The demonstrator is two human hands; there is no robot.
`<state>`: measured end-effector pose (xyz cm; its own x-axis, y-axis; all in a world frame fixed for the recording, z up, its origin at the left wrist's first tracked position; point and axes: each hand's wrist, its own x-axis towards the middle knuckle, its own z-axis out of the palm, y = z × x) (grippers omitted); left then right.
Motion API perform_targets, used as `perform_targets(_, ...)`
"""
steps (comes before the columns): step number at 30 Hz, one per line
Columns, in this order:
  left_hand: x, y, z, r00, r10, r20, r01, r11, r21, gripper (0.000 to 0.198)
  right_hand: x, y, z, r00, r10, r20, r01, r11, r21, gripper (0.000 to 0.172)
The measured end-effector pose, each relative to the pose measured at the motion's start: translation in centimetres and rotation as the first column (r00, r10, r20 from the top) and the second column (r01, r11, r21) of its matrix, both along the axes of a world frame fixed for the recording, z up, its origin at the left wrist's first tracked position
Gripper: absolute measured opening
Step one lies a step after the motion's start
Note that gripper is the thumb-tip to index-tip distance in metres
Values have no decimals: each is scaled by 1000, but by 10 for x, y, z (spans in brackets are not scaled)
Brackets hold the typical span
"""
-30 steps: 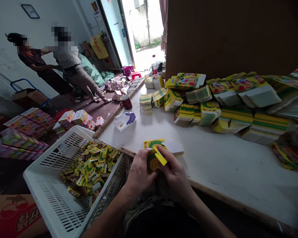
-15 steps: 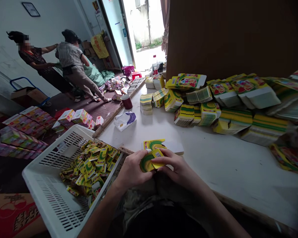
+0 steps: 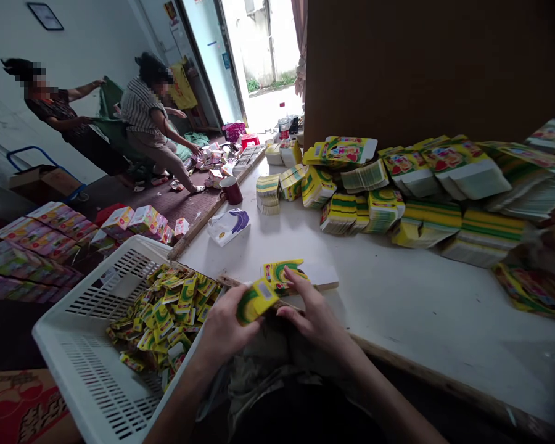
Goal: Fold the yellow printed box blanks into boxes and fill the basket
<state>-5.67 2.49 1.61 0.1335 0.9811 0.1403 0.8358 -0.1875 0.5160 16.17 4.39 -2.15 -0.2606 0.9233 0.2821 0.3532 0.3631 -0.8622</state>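
Between the thumb and fingers of my left hand [image 3: 225, 325] is a small yellow-and-green folded carton [image 3: 258, 301], near the basket's right side. My right hand [image 3: 315, 313] is apart from it, its thumb and fingers spread. Its fingertips reach over a flat yellow carton blank [image 3: 274, 271] at the table's near edge; whether they touch it I cannot tell. Left of my hands, a white plastic basket [image 3: 69, 364] holds many small yellow cartons [image 3: 166, 314] in a loose heap.
Stacks of yellow carton blanks [image 3: 425, 222] line the back of the white table [image 3: 388, 296]. A tissue pack [image 3: 229, 226] and a dark red mug [image 3: 231, 191] stand at its left. Pink boxes [image 3: 41, 228] are piled beyond the basket. Two people [image 3: 143, 111] handle green cloth in the background.
My left hand has moved left with the folded carton, and my right hand has let go of it and opened. In the background, one person has bent toward the floor pile.
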Motion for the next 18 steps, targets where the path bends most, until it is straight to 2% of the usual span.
perform_targets(1, -17, -1, -1, 992, 116, -46, -114, 992, 52, 54, 4, 6, -1, 996, -60, 72, 58, 998, 31, 60)
perform_targets(3, -52, -2, -2, 900, 417, -131, -378, 893, 243, 67, 14, 19, -4, 947, -176, 269, 159, 984, 80, 51)
perform_targets(5, -81, -5, -7, 815, 562, -144, -502, 808, 307, 79, 20, 29, -8, 879, -205, 430, 188, 979, 83, 48)
perform_targets(6, -92, -6, -10, 803, 581, -132, -527, 796, 297, 79, 22, 33, -9, 858, -193, 476, 180, 981, 73, 47)
perform_targets(7, -98, -7, -15, 807, 582, -100, -535, 793, 292, 76, 22, 35, -11, 849, -180, 498, 170, 983, 66, 45)
perform_targets(9, -98, -9, -24, 854, 520, -17, -498, 828, 258, 65, 21, 38, -12, 850, -175, 496, 162, 984, 69, 42)
perform_targets(13, -64, -6, -32, 926, 331, 183, -348, 935, 70, 50, 17, 40, -11, 859, -188, 477, 171, 982, 79, 46)
perform_targets(16, -32, -2, -26, 911, 180, 372, -148, 982, -114, 43, 19, 38, -9, 872, -213, 440, 193, 977, 90, 50)
perform_targets(18, -13, 0, -24, 870, 86, 486, 18, 979, -205, 39, 19, 35, -6, 913, -229, 337, 220, 973, 67, 50)
